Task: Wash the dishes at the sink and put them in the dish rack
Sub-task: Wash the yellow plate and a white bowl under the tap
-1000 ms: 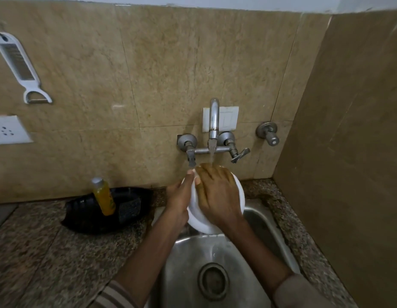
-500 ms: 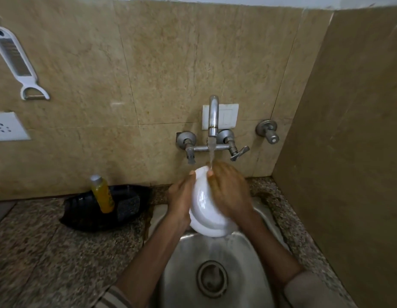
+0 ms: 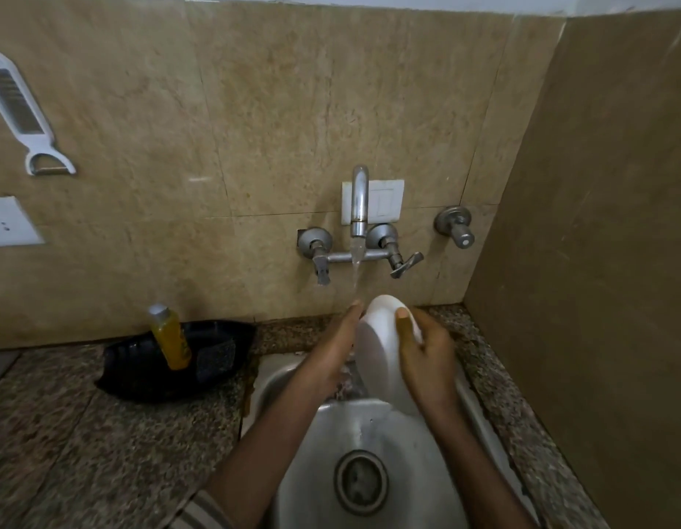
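Note:
A white plate (image 3: 379,349) stands nearly on edge over the back of the steel sink (image 3: 411,467), just right of the water stream from the wall tap (image 3: 359,202). My right hand (image 3: 426,360) grips its right side, thumb hooked over the top rim. My left hand (image 3: 333,351) lies flat against the plate's left face, fingertips up in the running water. The plate's lower edge is hidden behind my right hand. No dish rack is in view.
A black tray (image 3: 140,370) on the granite counter left of the sink holds a yellow soap bottle (image 3: 170,337) and a dark scrub pad (image 3: 215,358). A side wall (image 3: 598,261) closes in at the right. A white peeler (image 3: 24,116) hangs on the wall.
The plate has turned from facing me to nearly edge-on. My right hand moved off its face to grip the right side, and my left hand now presses flat on the left face.

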